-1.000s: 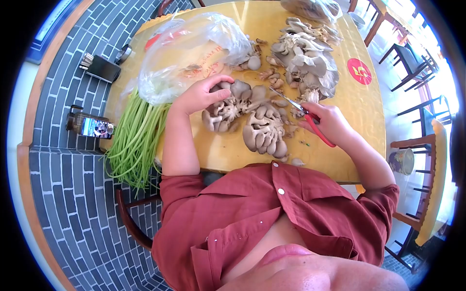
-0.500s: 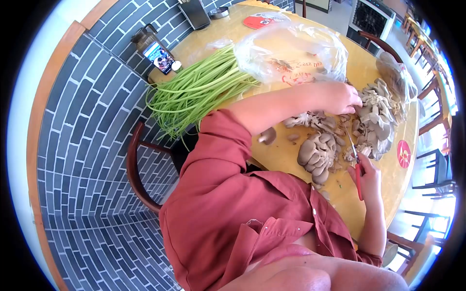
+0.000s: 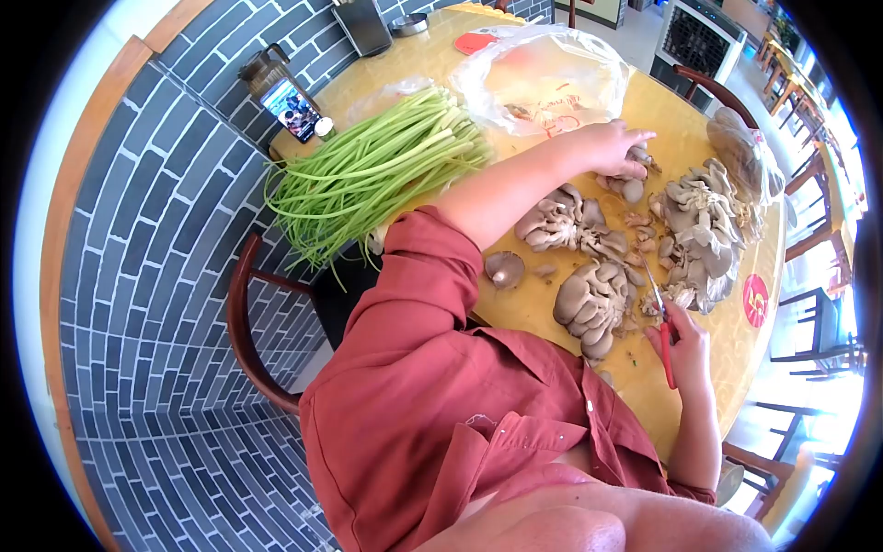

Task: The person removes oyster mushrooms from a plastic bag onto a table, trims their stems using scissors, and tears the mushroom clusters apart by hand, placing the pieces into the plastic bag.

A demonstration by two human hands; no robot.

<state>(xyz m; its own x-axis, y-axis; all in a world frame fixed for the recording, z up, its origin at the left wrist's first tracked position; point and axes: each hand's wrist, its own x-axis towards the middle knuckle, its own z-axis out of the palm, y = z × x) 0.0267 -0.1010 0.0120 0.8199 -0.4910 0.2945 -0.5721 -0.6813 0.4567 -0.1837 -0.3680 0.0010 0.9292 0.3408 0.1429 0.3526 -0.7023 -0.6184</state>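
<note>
My left hand (image 3: 618, 150) is over the table with its fingers around a small oyster mushroom clump (image 3: 631, 188); one finger points out to the right. My right hand (image 3: 688, 342) grips red-handled scissors (image 3: 667, 348), whose blades point away from me toward small mushroom pieces (image 3: 641, 241). The blades look nearly closed. A large heap of oyster mushrooms (image 3: 704, 221) lies to the right. Nearer my body sits a rounded mushroom cluster (image 3: 593, 302), with another cluster (image 3: 552, 221) farther left. One single mushroom cap (image 3: 504, 269) rests beside my left forearm.
Long green stalks (image 3: 386, 166) lie at the table's left beside a clear plastic bag (image 3: 543, 78). A second bag (image 3: 743, 152) is at the right. Behind the stalks, a phone (image 3: 291, 109) leans on a dark jug (image 3: 267, 69). A chair (image 3: 241, 322) stands at left.
My left hand has moved up and left from the large heap, exposing mushroom pieces it covered. My right hand still holds the scissors in almost the same place. The view has shifted slightly.
</note>
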